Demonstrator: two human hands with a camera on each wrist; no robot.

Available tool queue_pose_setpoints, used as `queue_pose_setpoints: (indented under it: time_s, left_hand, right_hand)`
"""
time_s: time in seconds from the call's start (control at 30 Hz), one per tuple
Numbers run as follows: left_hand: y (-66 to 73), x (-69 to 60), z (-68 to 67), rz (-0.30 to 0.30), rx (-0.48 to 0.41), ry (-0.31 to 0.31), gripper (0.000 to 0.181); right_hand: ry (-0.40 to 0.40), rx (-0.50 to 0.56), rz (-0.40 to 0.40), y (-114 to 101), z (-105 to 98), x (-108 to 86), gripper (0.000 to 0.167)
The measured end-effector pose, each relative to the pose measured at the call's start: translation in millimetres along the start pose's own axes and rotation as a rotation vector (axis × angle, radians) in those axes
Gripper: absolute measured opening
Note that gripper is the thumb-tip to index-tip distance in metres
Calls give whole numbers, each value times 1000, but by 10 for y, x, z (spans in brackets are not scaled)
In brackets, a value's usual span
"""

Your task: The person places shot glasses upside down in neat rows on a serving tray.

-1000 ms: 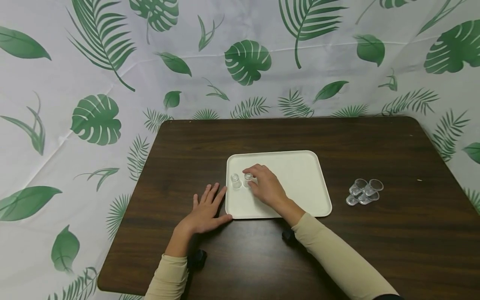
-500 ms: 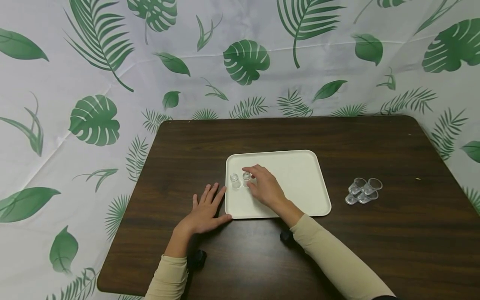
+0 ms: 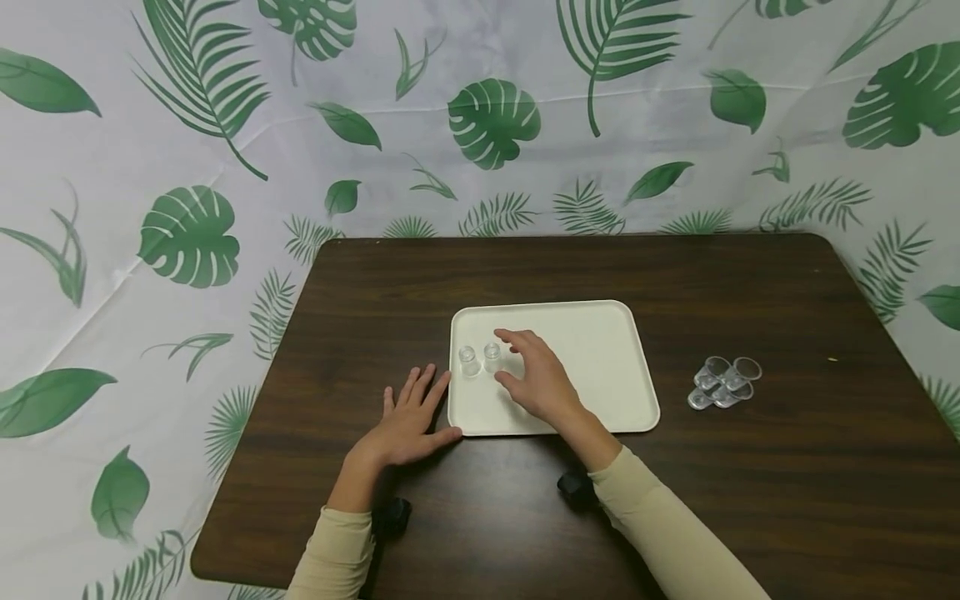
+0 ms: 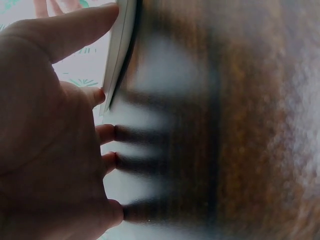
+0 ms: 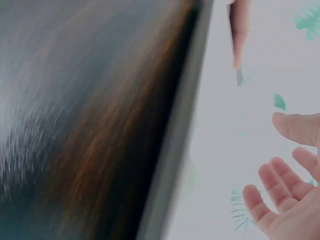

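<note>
Two small clear cups stand side by side at the left of a white tray: the outer cup near the tray's left edge, the inner cup just right of it. Both look upside down. My right hand hovers over the tray beside the inner cup, thumb and fingers spread apart and holding nothing. My left hand lies with fingers spread on the table, its thumb at the tray's lower left corner. In the left wrist view, that thumb reaches the tray's rim.
Several more clear cups stand in a tight cluster on the dark wooden table, right of the tray. A white cloth with green leaves hangs behind the table. Each wrist bears a black device.
My right hand has opened away from the inner cup and drawn slightly right, leaving the cup standing on the tray. The left hand stays in place.
</note>
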State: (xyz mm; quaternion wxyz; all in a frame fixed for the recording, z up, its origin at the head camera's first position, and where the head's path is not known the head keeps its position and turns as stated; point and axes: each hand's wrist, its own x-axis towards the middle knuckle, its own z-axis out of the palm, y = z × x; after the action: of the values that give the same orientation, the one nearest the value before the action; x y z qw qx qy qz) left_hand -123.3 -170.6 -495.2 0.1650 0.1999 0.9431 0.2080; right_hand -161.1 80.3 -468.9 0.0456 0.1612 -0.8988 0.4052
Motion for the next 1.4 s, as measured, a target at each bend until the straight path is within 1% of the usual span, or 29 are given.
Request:
queue_pose_setpoints:
  time_s: [0.13, 0.2, 0.33, 0.47, 0.57, 0.73, 0.8, 0.93, 1.0, 1.07, 1.1, 1.17, 1.23, 1.3, 1.4]
  left_hand:
    - [13, 8, -17, 1, -8, 5, 89]
    - [35, 2, -40, -2, -12, 1, 89]
    - [59, -10, -68, -3, -12, -8, 89]
    - [49, -3, -65, 2, -14, -7, 90]
    - [46, 0, -65, 4, -16, -6, 90]
    - [43, 17, -54, 22, -28, 4, 89]
    - [29, 28, -41, 26, -30, 8, 89]
    - [-8, 39, -21, 21, -21, 13, 90]
    - [-23, 42, -13, 18, -13, 15, 91]
    - [-27, 41, -10, 14, -2, 11, 91]
    - [-25, 39, -10, 14, -1, 10, 91]
    - [-12, 31, -16, 18, -10, 13, 91]
    - [9, 13, -29, 22, -15, 13, 91]
    - [26, -4, -39, 23, -24, 13, 90]
    - [40, -18, -48, 20, -24, 9, 90]
  right_hand:
    - [85, 65, -9, -34, -123, -73, 57]
    - [122, 95, -1, -31, -202, -123, 56]
    - [220, 139, 6, 33, -401, -257, 55]
    - [374, 151, -2, 124, -617, -389, 51]
    - [505, 144, 21, 190, -797, -485, 47]
    - [742, 150, 108, 315, -1105, -682, 39]
    - [838, 166, 160, 324, -1217, -768, 35]
    - [1022, 182, 289, 370, -1383, -927, 30]
    - [1082, 178, 370, 474, -1442, -1006, 32]
    - [1104, 184, 464, 628, -1486, -1092, 35]
    - [1096, 187, 517, 711, -1508, -1136, 35]
    - [1042, 193, 615, 869, -1545, -1224, 37]
    - [951, 204, 710, 997, -1572, -1299, 39]
    - [834, 226, 789, 1096, -1589, -1354, 40]
    - [676, 235, 857, 1195, -1590, -1393, 40]
